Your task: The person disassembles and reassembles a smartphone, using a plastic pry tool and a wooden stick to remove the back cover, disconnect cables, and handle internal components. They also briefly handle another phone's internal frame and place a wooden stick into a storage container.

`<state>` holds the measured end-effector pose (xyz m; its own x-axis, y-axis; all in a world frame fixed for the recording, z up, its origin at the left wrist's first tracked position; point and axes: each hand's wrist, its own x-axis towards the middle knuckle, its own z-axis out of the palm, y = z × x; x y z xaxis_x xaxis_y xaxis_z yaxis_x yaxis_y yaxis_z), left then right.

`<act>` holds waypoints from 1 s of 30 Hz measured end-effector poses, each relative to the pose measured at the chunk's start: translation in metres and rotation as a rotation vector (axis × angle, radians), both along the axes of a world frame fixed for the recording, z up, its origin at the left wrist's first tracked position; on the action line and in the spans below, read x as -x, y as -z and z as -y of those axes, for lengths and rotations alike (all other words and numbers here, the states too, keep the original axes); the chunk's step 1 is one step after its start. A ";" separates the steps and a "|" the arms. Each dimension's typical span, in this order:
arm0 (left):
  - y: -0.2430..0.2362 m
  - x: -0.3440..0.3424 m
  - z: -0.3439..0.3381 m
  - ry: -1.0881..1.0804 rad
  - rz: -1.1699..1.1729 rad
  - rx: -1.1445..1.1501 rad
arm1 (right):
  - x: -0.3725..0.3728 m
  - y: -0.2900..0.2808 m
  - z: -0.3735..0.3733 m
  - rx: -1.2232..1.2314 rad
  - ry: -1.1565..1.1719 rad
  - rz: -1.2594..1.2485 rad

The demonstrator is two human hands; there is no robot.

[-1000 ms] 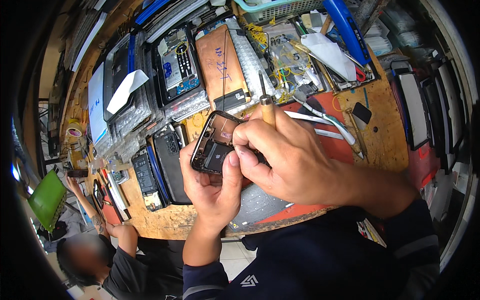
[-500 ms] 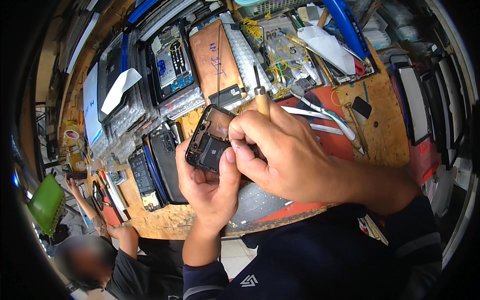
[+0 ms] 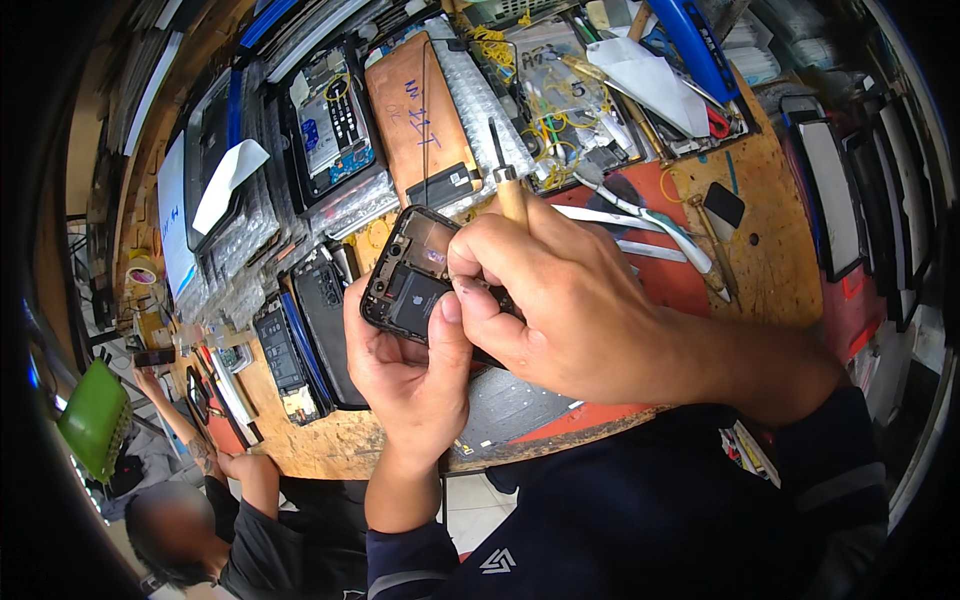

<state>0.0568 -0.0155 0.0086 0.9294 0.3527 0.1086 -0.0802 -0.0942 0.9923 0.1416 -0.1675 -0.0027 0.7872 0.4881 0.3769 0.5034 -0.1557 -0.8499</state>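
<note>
My left hand is closed around the lower side of an opened phone, its thumb over the edge. The phone lies tilted with its inside up; a dark battery and a coppery panel show in it. Above its right side is my right hand, with thumb and forefinger pinched together at the phone. Whether something small sits in that pinch cannot be made out. Tucked in the same hand is a wooden-handled screwdriver, its thin dark shaft pointing away from me. My right hand hides the phone's right end.
Beyond the phone lie a copper-coloured panel, an opened device and bubble-wrapped stacks. White-handled tweezers rest on a red mat at right. Another person's arm reaches onto the bench at lower left.
Both hands, with the phone and screwdriver, have shifted slightly left. The bench things beyond also sit a little further left in view. The grip of each hand looks the same.
</note>
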 end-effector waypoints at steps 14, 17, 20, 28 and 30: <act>0.005 -0.001 -0.001 0.011 0.062 -0.035 | 0.003 -0.004 -0.001 0.039 0.015 -0.037; 0.004 0.000 -0.002 -0.010 0.035 0.000 | 0.002 -0.003 -0.001 0.058 -0.004 -0.070; 0.003 0.000 -0.002 -0.023 0.011 -0.028 | 0.002 -0.002 -0.002 0.047 -0.003 -0.068; 0.001 -0.001 0.000 0.000 0.006 0.012 | 0.001 0.002 -0.004 -0.012 -0.002 -0.075; 0.000 -0.001 0.000 -0.003 0.006 0.017 | 0.001 0.002 -0.004 -0.029 -0.005 -0.068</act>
<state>0.0576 -0.0158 0.0082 0.9278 0.3570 0.1081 -0.0858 -0.0778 0.9933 0.1409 -0.1630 -0.0048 0.8091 0.4817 0.3366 0.4450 -0.1282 -0.8863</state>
